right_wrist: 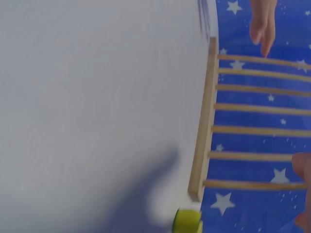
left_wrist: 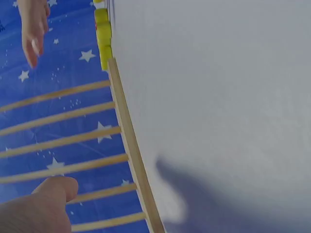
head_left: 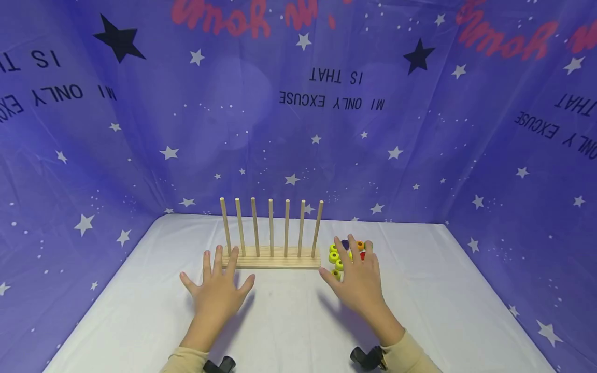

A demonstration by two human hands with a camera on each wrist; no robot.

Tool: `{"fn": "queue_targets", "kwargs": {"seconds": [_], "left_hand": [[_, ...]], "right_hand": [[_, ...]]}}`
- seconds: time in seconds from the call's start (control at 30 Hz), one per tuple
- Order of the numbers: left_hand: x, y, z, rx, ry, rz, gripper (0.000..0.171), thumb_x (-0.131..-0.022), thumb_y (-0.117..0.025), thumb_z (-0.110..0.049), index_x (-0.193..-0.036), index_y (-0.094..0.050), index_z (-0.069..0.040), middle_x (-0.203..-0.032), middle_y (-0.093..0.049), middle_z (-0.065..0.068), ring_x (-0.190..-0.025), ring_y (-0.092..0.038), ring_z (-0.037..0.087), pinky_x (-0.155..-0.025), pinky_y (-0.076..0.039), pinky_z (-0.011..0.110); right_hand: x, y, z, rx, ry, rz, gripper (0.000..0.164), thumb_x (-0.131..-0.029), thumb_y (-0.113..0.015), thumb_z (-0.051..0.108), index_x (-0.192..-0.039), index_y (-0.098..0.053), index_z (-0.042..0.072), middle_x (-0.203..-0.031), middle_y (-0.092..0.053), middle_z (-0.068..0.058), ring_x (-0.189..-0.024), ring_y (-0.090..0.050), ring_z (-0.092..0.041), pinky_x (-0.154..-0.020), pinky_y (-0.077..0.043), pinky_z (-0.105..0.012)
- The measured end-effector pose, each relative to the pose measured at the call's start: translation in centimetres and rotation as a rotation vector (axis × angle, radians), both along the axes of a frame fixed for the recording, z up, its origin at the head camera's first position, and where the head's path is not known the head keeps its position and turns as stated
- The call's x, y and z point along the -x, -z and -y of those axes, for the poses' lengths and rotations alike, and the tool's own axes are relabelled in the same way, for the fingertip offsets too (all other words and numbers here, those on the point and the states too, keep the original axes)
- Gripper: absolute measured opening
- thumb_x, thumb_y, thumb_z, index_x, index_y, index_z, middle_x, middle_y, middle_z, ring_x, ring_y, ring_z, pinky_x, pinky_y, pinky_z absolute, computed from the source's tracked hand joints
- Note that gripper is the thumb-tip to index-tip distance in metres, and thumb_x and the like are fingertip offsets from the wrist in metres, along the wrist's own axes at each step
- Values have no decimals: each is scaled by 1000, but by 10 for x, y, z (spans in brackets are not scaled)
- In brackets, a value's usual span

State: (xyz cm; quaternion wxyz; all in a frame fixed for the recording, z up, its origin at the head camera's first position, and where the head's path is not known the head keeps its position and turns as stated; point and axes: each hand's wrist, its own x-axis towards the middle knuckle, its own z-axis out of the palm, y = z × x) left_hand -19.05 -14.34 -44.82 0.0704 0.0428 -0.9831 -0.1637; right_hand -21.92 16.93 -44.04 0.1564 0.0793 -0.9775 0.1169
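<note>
Upside-down | backdrop [head_left: 298, 124]: "MI ONLY EXCUSE" | spread fingers [head_left: 342, 252] near beads [head_left: 333, 259], peg rack [head_left: 280, 261]

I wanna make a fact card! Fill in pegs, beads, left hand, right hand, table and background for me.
Pegs: seven wooden pegs standing on a wooden base
Beads: beads beside the base's right end; yellow, orange, red and dark ones show, some hidden
Left hand: left hand, fingers spread, holding nothing
Right hand: right hand, fingers spread, partly hiding the beads
Table: white cloth
Background: blue-purple starry fabric with writing
</note>
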Motion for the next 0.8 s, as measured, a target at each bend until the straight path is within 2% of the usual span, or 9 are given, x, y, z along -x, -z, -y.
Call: {"fn": "queue_targets", "kwargs": {"seconds": [0.27,0.5,0.63,0.8], "left_hand": [[3,5,19,-42,-25,-6,88,-93,-55,-59,-159,-18,-14,-166,-5,22,-152,3,47,-104,14,84],[15,18,35,-46,-2,-35,94,-93,-57,-56,-156,-17,1,-162,-11,31,-150,-5,51,-117,1,73],[23,24,42,-90,16,-53,99,-91,-63,-52,-155,-16,7,-161,-13,34,-149,-8,53,-120,-7,69],[33,31,48,-180,43,-65,102,-89,-68,-48,-154,-13,8,-161,-12,33,-150,-8,51,-122,-9,65]], "right_hand": [[5,9,-27,6,41,30,87,-89,-46,75,-159,-24,29,-166,-20,-13,-148,-10,-55,-116,-22,-69],[11,20,-54,-1,86,45,86,-90,-49,72,-158,-27,23,-162,-25,-19,-145,-16,-58,-112,-25,-72],[13,25,-70,-19,113,60,87,-91,-48,71,-157,-28,18,-160,-28,-23,-143,-19,-60,-110,-28,-73],[14,32,-85,-20,125,60,85,-92,-52,64,-156,-29,13,-157,-33,-26,-141,-23,-59,-107,-32,-74]]}}
